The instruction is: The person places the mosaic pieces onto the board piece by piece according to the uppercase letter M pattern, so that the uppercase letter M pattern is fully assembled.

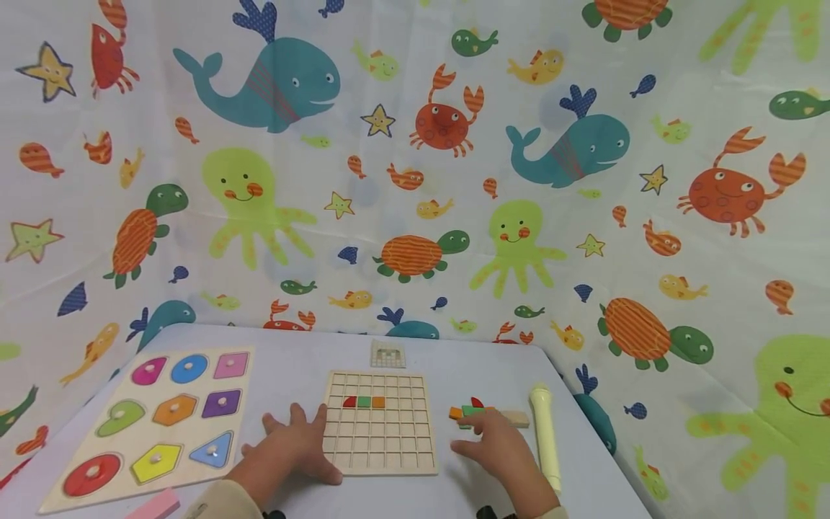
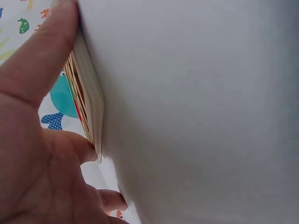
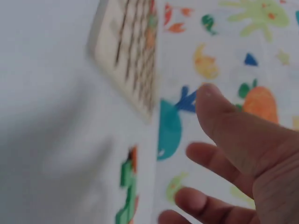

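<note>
A wooden grid board point(image 1: 382, 440) lies flat on the table, with a red piece point(image 1: 350, 401), a green square point(image 1: 364, 401) and an orange square point(image 1: 379, 402) side by side in one of its upper rows. My left hand point(image 1: 292, 443) is spread at the board's left edge; in the left wrist view its fingers point(image 2: 84, 147) touch the board's side point(image 2: 96, 105). Just in front of a small group of coloured blocks point(image 1: 468, 411) hovers my right hand point(image 1: 496, 447). The right wrist view shows its thumb point(image 3: 224, 116) and fingers apart, with nothing between them; green blocks point(image 3: 126, 186) lie beyond.
A shape puzzle board point(image 1: 145, 414) with knobbed pieces lies at the left, with a pink block point(image 1: 155, 504) near its front edge. Behind the grid stands a small patterned card point(image 1: 387, 354). A pale yellow rod point(image 1: 545, 436) lies right of the blocks. A sea-animal curtain point(image 1: 415, 180) encloses the table.
</note>
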Motion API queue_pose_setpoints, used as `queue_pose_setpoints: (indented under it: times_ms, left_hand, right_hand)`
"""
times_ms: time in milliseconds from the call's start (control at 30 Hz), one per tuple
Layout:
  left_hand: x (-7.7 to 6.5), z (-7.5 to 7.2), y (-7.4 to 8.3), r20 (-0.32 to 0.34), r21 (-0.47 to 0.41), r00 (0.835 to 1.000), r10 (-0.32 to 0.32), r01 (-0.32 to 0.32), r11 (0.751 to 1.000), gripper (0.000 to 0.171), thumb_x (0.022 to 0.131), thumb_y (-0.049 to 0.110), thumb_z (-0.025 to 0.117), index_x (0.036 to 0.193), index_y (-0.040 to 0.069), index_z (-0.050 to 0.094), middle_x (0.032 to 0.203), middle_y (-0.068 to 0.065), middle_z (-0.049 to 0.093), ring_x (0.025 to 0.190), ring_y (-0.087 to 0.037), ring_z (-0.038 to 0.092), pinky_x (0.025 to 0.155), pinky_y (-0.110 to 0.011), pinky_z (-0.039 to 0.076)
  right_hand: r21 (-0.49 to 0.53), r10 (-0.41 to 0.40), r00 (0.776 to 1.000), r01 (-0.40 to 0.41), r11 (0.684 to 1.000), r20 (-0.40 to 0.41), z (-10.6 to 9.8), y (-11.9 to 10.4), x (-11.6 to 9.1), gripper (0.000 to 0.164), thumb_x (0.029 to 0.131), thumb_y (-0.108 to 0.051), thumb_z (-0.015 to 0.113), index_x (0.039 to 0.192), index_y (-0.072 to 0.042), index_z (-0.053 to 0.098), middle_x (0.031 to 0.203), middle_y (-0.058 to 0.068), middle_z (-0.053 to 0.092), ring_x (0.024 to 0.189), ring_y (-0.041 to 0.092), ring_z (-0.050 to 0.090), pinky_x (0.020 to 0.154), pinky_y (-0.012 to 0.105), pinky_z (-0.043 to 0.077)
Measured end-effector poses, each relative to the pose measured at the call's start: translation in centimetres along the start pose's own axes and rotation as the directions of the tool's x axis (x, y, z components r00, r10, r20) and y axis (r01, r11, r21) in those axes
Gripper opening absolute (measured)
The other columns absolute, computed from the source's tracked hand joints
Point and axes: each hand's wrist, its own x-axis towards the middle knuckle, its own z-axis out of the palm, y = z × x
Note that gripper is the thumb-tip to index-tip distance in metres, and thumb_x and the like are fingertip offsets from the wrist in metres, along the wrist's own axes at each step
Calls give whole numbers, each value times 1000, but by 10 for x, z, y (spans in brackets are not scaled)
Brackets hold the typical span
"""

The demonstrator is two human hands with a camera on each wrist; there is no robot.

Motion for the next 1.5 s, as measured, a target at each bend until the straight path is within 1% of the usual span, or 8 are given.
queue_pose_setpoints:
  times_ms: [133,300,433,600,867,1100,1300,1500]
  left_hand:
    - [-1,-1,0,-12,9,1000,7,-7,1000,133,57,63,99,165,14,38,165,-42,15,144,-81,1,99,-100,12]
    - [-2,-3,0,-23,13,1000,3,-3,1000,133,57,64,99,164,13,38,165,-43,15,144,-82,1,100,-100,13]
    - [-4,-3,2,-23,20,1000,8,-8,1000,132,57,63,99,164,14,39,165,-43,17,144,-82,3,99,-100,14]
    - [-6,-3,4,-23,21,1000,12,-12,1000,131,58,62,99,164,13,39,165,-43,17,144,-82,3,99,-100,14]
    - [-3,-3,2,-21,19,1000,10,-9,1000,133,57,63,99,164,13,39,164,-43,17,143,-82,3,99,-100,13]
    - [-2,1,1,-15,18,1000,11,-10,1000,132,57,64,99,164,14,39,165,-43,17,143,-82,3,99,-100,13]
    - [-3,0,2,-4,13,1000,9,-9,1000,131,59,63,98,164,14,38,165,-42,16,144,-81,3,100,-99,13]
    - [-2,-1,1,-10,17,1000,16,-16,1000,132,59,63,98,165,14,38,165,-43,16,144,-81,2,99,-100,13]
  right_hand:
    - [-104,93,994,-100,990,-65,-1,18,19,49,80,-40,93,122,-19,80,111,5,67,93,19,61,82,43,58]
    - [-105,158,987,-162,981,-39,4,22,41,39,76,-35,97,105,-15,82,110,4,71,96,21,62,89,46,59]
    - [-140,202,979,-201,970,-7,12,23,52,42,72,-36,99,102,-12,81,109,4,74,93,21,62,90,49,57]
    - [-212,147,989,-151,966,-35,19,22,60,44,73,-38,99,102,-10,80,107,5,71,90,19,61,89,47,56]
    - [-180,109,992,-119,976,-66,26,21,66,35,76,-36,97,81,-13,71,91,1,67,76,17,55,67,34,49]
    - [-160,118,991,-126,979,-59,27,23,62,31,79,-32,96,82,-11,72,109,4,76,77,17,56,68,34,50]
    - [-174,123,991,-131,976,-56,23,15,57,34,79,-35,95,78,-12,69,93,3,62,79,18,54,67,33,47]
    - [-163,61,996,-72,984,-71,18,-6,54,36,80,-38,94,75,-15,67,88,2,55,77,17,50,66,32,44]
